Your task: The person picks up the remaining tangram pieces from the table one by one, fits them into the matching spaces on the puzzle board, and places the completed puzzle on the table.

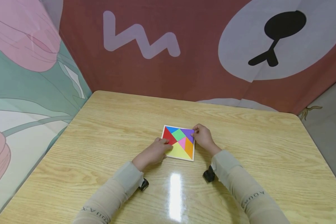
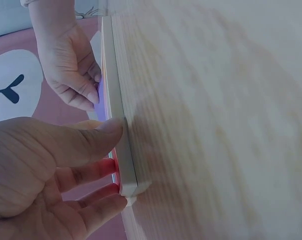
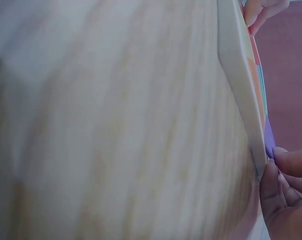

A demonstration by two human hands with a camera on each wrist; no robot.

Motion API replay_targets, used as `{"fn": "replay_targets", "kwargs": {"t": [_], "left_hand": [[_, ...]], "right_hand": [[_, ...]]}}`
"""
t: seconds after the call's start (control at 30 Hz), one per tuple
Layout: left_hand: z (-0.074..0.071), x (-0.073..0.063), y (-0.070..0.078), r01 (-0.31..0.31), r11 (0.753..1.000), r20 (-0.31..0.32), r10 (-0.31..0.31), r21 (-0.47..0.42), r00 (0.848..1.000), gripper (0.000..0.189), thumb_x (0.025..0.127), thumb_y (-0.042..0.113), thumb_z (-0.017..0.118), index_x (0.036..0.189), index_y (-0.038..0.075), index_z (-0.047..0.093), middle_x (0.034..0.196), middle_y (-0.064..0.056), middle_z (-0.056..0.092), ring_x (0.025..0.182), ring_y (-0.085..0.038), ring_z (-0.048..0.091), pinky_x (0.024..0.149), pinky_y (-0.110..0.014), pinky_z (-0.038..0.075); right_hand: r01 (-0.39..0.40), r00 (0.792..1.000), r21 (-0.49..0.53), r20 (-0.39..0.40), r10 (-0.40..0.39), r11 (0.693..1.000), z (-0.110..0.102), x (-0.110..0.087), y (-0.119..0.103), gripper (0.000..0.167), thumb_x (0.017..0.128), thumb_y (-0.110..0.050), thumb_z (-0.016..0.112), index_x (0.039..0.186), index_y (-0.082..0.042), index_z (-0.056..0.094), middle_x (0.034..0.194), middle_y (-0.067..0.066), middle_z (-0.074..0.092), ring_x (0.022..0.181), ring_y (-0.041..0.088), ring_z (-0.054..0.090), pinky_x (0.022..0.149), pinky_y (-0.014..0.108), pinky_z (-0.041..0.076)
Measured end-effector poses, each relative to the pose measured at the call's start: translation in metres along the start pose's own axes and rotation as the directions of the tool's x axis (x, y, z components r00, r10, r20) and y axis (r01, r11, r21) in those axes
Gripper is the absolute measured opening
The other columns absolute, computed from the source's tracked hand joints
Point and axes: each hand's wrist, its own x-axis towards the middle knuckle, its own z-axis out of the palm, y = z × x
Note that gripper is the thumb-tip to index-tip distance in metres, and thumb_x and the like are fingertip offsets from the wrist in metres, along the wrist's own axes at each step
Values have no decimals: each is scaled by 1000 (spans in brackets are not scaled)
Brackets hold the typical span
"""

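Note:
A square tangram board (image 1: 180, 159) with a pale rim lies on the wooden table, filled with coloured pieces. My left hand (image 1: 156, 151) holds its near left corner; in the left wrist view the thumb presses the board's side edge (image 2: 122, 145) and the other fingers curl at the adjoining edge. At the far right corner, my right hand (image 1: 203, 136) pinches the purple triangle (image 1: 189, 133) between thumb and finger. The right wrist view shows this purple triangle (image 3: 269, 135) tilted up from the board. Red (image 1: 168, 137), yellow (image 1: 179, 151) and orange (image 1: 189, 148) pieces lie flat.
The wooden table (image 1: 114, 124) extends around the board and ends at a cloth backdrop (image 1: 184, 81) printed with a cartoon animal. Black wrist devices (image 1: 209, 175) hang under both sleeves. A bright light reflection (image 1: 175, 196) shows on the near tabletop.

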Motion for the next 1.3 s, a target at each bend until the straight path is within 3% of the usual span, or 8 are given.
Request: {"fn": "replay_targets", "kwargs": {"t": [0.8, 1.1, 1.3], "left_hand": [[2, 5, -1, 5, 1000, 3, -5, -20, 1000, 32, 77, 4, 61, 108, 9, 58, 119, -15, 46, 102, -29, 40, 87, -35, 35], [3, 7, -3, 3, 999, 20, -3, -39, 1000, 27, 78, 7, 59, 106, 8, 58, 119, -15, 46, 103, -30, 40, 87, -36, 34], [2, 10, -6, 7, 998, 39, -4, -68, 999, 26, 81, 14, 55, 106, 5, 59, 122, -16, 43, 110, -30, 37, 91, -37, 31]], "right_hand": [[44, 998, -93, 41, -41, 995, -2, -2, 4, 18, 76, 2, 59, 93, 5, 55, 74, 9, 48, 70, 21, 45, 64, 30, 39], [54, 995, -138, 90, -42, 989, -5, -6, 6, 26, 75, 0, 61, 99, 6, 53, 82, 14, 49, 77, 25, 47, 69, 34, 41], [77, 993, -263, 102, -52, 962, -12, -14, 8, 39, 75, -13, 64, 106, 6, 52, 95, 20, 50, 89, 32, 45, 78, 42, 37]]}}
